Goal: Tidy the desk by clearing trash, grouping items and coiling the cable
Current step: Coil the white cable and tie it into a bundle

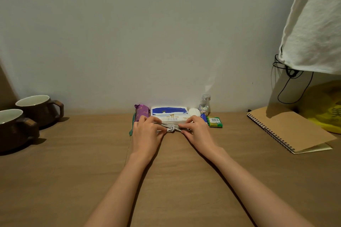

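Observation:
A white cable (171,128) lies bundled on the brown desk (73,162), tied round its middle with its own end. My left hand (146,131) grips the bundle's left side and my right hand (196,129) grips its right side. Just behind the bundle, against the wall, stand a white and blue tissue pack (168,114), a purple packet (141,111), a white mouse-like object (194,112), a small glass jar (204,106) and a green battery pack (215,122). The ends of the cable are hidden under my fingers.
Two brown mugs (27,116) stand at the left edge. A spiral notebook (287,129) lies at the right, with a yellow bag (326,108) behind it. A white cloth (313,24) and black cords (287,83) hang at the upper right. A teal strip (132,125) lies beside my left hand.

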Tool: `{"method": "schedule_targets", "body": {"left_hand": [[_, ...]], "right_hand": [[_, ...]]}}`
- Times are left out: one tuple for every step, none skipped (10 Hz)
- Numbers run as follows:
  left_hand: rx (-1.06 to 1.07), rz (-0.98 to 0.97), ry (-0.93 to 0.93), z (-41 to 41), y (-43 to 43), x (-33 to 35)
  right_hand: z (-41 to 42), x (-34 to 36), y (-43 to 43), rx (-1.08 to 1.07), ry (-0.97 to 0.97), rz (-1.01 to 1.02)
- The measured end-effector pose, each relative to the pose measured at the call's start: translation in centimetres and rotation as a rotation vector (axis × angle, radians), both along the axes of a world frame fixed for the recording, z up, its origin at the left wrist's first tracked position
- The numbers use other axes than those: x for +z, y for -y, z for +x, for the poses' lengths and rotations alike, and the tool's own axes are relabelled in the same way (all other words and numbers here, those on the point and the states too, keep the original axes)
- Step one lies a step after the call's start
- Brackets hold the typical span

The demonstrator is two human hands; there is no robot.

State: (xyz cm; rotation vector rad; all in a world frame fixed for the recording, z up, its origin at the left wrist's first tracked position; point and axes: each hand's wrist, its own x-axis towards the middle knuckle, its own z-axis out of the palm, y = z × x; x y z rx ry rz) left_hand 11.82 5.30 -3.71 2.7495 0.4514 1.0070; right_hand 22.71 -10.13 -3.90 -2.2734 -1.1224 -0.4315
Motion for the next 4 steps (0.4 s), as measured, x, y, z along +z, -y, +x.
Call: {"method": "schedule_targets", "body": {"left_hand": [[-0.018,-0.027,0.000,-0.3,-0.1,0.1],[-0.038,-0.054,-0.015,-1.0,0.1,0.2],[-0.056,-0.106,-0.012,-1.5,0.5,0.2],[-0.071,-0.127,0.023,-2.7,1.0,0.3]], "right_hand": [[0.0,-0.1,0.2,0.001,0.015,0.020],[-0.5,0.1,0.8,-0.004,0.026,-0.033],[-1.0,0.3,1.4,0.008,-0.007,-0.077],[-2.0,1.3,2.2,0.010,-0.018,-0.100]]}}
